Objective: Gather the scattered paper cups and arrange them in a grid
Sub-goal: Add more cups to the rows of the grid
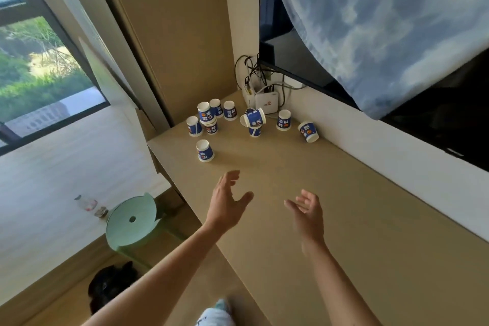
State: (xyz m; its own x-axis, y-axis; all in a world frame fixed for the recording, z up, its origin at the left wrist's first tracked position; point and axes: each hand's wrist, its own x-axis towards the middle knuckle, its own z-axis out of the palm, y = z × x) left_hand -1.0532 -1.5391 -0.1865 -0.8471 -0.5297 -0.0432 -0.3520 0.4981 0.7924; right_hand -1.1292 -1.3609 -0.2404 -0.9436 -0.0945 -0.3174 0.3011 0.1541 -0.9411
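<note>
Several blue-and-white paper cups stand upside down at the far end of the tan desk. The nearest cup stands alone near the left edge. A cluster sits behind it, with one cup stacked on another. One cup lies on its side on top of an upside-down cup. Another cup stands further right, and one leans tilted near the wall. My left hand and right hand hover over the desk, fingers spread, holding nothing, well short of the cups.
A white router box with cables sits in the far corner. A dark screen, partly draped with a blue cloth, hangs along the right wall. A green stool and a black bag lie on the floor left of the desk.
</note>
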